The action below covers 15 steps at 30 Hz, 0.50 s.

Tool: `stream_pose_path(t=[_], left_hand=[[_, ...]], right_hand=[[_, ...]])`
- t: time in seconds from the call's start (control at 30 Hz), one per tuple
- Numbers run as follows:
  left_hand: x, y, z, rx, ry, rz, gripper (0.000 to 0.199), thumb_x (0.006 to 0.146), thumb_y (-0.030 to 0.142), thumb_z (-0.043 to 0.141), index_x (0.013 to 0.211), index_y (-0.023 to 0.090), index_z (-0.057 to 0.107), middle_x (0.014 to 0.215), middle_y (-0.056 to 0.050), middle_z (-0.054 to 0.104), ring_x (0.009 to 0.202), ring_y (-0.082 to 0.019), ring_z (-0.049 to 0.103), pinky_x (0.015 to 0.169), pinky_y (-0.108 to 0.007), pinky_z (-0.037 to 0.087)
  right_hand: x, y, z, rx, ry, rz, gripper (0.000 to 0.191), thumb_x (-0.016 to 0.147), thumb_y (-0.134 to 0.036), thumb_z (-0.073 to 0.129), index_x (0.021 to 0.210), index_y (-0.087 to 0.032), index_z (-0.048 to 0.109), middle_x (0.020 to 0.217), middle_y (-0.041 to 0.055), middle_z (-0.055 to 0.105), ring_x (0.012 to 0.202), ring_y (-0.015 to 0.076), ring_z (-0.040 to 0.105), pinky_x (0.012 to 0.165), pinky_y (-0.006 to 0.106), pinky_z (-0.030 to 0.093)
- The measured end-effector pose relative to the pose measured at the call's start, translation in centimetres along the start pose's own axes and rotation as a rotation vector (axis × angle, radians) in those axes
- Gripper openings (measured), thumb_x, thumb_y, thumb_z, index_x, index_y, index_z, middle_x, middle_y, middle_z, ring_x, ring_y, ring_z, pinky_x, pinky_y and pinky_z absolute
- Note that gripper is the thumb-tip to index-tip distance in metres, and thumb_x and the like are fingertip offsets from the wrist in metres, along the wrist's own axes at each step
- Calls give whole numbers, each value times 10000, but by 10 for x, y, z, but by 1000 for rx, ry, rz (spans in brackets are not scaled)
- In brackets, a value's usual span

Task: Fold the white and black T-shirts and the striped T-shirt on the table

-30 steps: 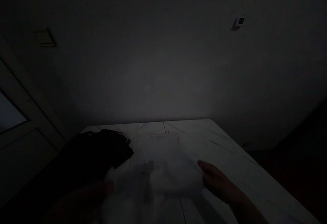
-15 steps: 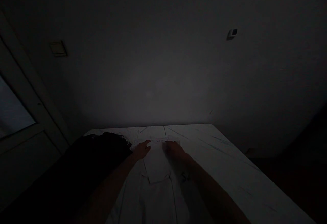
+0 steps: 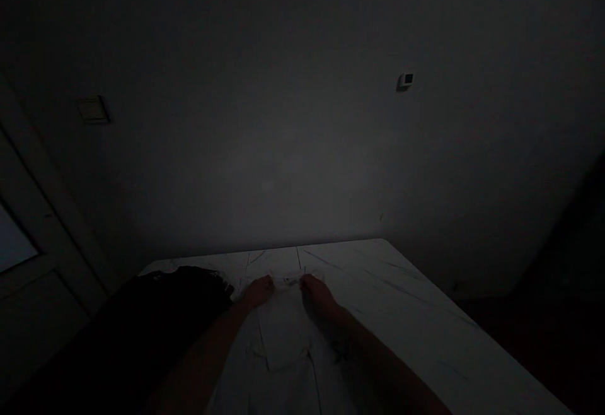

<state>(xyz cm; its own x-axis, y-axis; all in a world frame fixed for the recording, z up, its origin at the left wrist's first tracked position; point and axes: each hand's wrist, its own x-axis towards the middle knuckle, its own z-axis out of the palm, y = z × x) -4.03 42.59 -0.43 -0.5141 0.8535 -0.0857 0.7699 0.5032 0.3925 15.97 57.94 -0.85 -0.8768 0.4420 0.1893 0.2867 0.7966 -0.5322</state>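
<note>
A white shirt (image 3: 285, 385) lies spread lengthwise on the white marble-patterned table (image 3: 392, 295), its neckline toward the wall. On its upper part shows a pale rectangular panel (image 3: 282, 333) with straight edges; in the dimness I cannot tell whether it is a separate sheet or folded cloth. My left hand (image 3: 259, 291) is closed on the shirt at the left of the neckline. Opposite it, my right hand (image 3: 317, 290) pinches the cloth at the right of the neckline. Both forearms stretch forward over the shirt. The fingertips are partly hidden in shadow.
A black garment (image 3: 155, 320) covers the table's left side, close to my left forearm. Behind the table rises a grey wall (image 3: 288, 137) with a switch plate (image 3: 93, 110) and a small white device (image 3: 405, 81). A door (image 3: 33, 276) stands at far left.
Both hands have closed on the shirt's neckline; the left fingers were spread before. The cloth there looks more bunched. The view has tilted up, so the table sits lower.
</note>
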Motion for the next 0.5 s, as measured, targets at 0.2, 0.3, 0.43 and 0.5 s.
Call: stream_pose_path(t=[0.2, 0.3, 0.43, 0.5], left_hand=[[7, 0, 0, -43, -21, 39, 121, 824, 175, 527, 909, 220, 601, 1033, -65, 725, 1037, -225, 662, 884, -311, 464], [7, -7, -4, -126, -35, 43, 60, 842, 236, 514, 851, 218, 570, 931, -51, 715, 930, -210, 674, 808, -307, 493], [3, -29, -19, -291, -96, 38, 185, 886, 400, 516, 855, 218, 534, 713, 6, 671, 607, -153, 620, 606, -276, 493], [0, -43, -30, -368, -94, 35, 257, 882, 466, 554, 844, 213, 524, 713, 7, 671, 613, -141, 625, 607, -267, 503]], right_hand=[[-14, -2, -8, 99, -24, -7, 182, 957, -253, 422, 962, -210, 598, 973, 85, 716, 853, 195, 642, 726, 255, 407], [-23, 13, -20, 198, 35, -4, 159, 921, -261, 423, 910, -216, 575, 885, 54, 696, 798, 186, 625, 708, 262, 424], [-44, 58, -61, 364, 61, 33, 249, 927, -446, 418, 873, -225, 517, 725, 3, 633, 664, 172, 595, 622, 268, 449], [-57, 87, -88, 421, 68, 97, 344, 897, -558, 447, 832, -227, 511, 702, -7, 615, 634, 169, 586, 592, 271, 455]])
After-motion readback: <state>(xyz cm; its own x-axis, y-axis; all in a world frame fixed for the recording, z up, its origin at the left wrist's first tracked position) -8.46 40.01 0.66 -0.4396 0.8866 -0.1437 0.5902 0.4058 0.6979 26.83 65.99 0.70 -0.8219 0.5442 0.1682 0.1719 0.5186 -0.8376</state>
